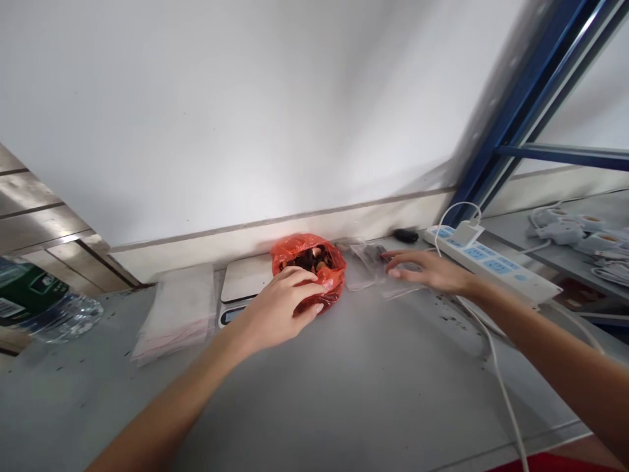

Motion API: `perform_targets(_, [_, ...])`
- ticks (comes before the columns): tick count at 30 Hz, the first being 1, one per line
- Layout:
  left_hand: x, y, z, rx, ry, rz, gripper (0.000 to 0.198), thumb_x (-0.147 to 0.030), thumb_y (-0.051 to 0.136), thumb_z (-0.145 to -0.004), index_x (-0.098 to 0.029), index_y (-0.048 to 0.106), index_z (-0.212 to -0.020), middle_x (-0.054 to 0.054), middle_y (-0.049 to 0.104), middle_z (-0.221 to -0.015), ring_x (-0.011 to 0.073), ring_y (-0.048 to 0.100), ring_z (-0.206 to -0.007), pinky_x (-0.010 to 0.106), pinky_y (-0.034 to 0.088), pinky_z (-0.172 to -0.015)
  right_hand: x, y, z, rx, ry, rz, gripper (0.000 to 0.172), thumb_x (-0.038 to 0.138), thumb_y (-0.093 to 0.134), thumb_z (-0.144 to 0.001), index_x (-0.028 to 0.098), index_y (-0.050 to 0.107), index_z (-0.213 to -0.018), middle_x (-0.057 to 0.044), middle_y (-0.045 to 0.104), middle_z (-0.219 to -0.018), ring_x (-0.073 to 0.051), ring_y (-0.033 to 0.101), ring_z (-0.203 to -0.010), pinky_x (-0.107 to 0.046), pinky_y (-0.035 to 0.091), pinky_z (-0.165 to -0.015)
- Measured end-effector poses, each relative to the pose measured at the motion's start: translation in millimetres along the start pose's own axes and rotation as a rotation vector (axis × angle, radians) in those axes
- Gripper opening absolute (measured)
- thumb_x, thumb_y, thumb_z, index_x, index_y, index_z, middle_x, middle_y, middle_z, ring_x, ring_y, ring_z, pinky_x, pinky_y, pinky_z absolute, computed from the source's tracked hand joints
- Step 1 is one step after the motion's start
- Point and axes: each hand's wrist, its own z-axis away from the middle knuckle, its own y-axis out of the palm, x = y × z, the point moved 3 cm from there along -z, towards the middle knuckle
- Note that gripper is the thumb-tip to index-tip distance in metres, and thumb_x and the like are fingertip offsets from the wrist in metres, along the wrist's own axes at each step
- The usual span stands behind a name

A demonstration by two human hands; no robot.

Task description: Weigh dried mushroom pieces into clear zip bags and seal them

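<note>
An open red plastic bag (pixel 330 269) with brown pieces inside sits on the grey table (pixel 354 387), against a small white scale (pixel 242 280). My left hand (pixel 280 308) rests on the bag's near side, its fingers curled against the plastic. To the right, my right hand (pixel 426 270) lies flat with fingers stretched out on a pile of small clear bags (pixel 363 267).
A stack of flat clear pouches (pixel 174 313) lies left of the scale. A water bottle (pixel 42 305) lies at the far left. A white power strip (pixel 491 263) with cable (pixel 501 387) runs along the right. A blue shelf frame (pixel 521 111) rises behind it.
</note>
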Motion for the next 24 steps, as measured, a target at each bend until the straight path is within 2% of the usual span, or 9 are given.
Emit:
perform_targets(2, [-1, -1.1, 2, -0.01, 0.012, 0.004, 0.027, -0.021, 0.054, -0.099, -0.02, 0.072, -0.121, 0.01, 0.068, -0.127, 0.0244, 0.059, -0.121, 0.042, 0.051, -0.106, 9, 4, -5, -0.124, -0.003, 0.042, 0.042, 0.058, 0.05, -0.085, 0.024, 0.074, -0.083, -0.014, 0.076, -0.113, -0.036, 0.069, -0.109, -0.049, 0.054, -0.098])
perform_targets(5, [-3, -3.6, 5, -0.021, 0.021, 0.015, 0.027, -0.022, 0.054, -0.099, -0.021, 0.072, -0.12, 0.011, 0.067, -0.129, 0.0253, 0.058, -0.123, 0.042, 0.05, -0.106, 22, 15, -16, -0.191, -0.053, 0.103, 0.024, 0.045, 0.057, -0.078, 0.024, 0.068, -0.075, -0.01, 0.075, -0.088, -0.029, 0.07, -0.083, -0.041, 0.057, -0.08])
perform_targets(7, [-5, -7.7, 7, -0.026, 0.02, 0.03, 0.028, -0.022, 0.054, -0.099, -0.021, 0.071, -0.121, 0.011, 0.066, -0.13, 0.0256, 0.057, -0.125, 0.043, 0.049, -0.107, 33, 18, -25, -0.234, -0.08, 0.118, 0.019, 0.04, 0.059, -0.075, 0.024, 0.064, -0.068, -0.01, 0.073, -0.082, -0.028, 0.068, -0.08, -0.04, 0.055, -0.076])
perform_targets(11, [-10, -22.2, 12, -0.021, -0.014, 0.058, 0.023, -0.02, 0.056, -0.098, -0.022, 0.072, -0.114, 0.01, 0.068, -0.123, 0.0242, 0.06, -0.12, 0.041, 0.048, -0.107, 71, 19, -37, -0.345, -0.151, 0.095, 0.027, 0.04, 0.051, -0.086, 0.023, 0.06, -0.067, -0.01, 0.071, -0.077, -0.026, 0.065, -0.076, -0.038, 0.051, -0.073])
perform_targets(14, [-12, -35.4, 19, 0.017, -0.057, 0.089, 0.02, -0.022, 0.056, -0.098, -0.023, 0.072, -0.109, 0.007, 0.071, -0.114, 0.0227, 0.064, -0.109, 0.038, 0.051, -0.099, 110, 31, -42, -0.295, -0.315, -0.031, 0.033, 0.041, 0.048, -0.092, 0.023, 0.061, -0.068, -0.005, 0.069, -0.069, -0.019, 0.059, -0.063, -0.032, 0.047, -0.063])
perform_targets(17, [-7, -48.7, 27, 0.094, -0.122, 0.067, 0.019, -0.027, 0.053, -0.099, -0.022, 0.072, -0.102, 0.005, 0.072, -0.101, 0.0217, 0.065, -0.095, 0.033, 0.052, -0.081, 143, 47, -45, -0.282, -0.442, -0.098, 0.037, 0.042, 0.048, -0.093, 0.023, 0.054, -0.062, -0.003, 0.061, -0.061, -0.016, 0.051, -0.057, -0.03, 0.042, -0.059])
perform_targets(20, [7, -63.6, 37, 0.164, -0.232, 0.048, 0.025, -0.03, 0.051, -0.099, -0.022, 0.069, -0.084, 0.002, 0.069, -0.083, 0.0192, 0.063, -0.076, 0.029, 0.045, -0.065, 165, 60, -52, -0.234, -0.505, -0.135, 0.036, 0.039, 0.048, -0.093, 0.023, 0.049, -0.06, 0.0, 0.054, -0.056, -0.014, 0.044, -0.053, -0.028, 0.037, -0.056])
perform_targets(24, [22, -82.4, 52, 0.222, -0.292, 0.135, 0.029, -0.032, 0.049, -0.097, -0.022, 0.069, -0.079, -0.001, 0.067, -0.074, 0.0144, 0.057, -0.059, 0.027, 0.04, -0.056, 182, 71, -64, -0.108, -0.525, -0.151, 0.033, 0.038, 0.048, -0.092, 0.023, 0.05, -0.062, 0.001, 0.054, -0.057, -0.014, 0.042, -0.053, -0.028, 0.034, -0.053])
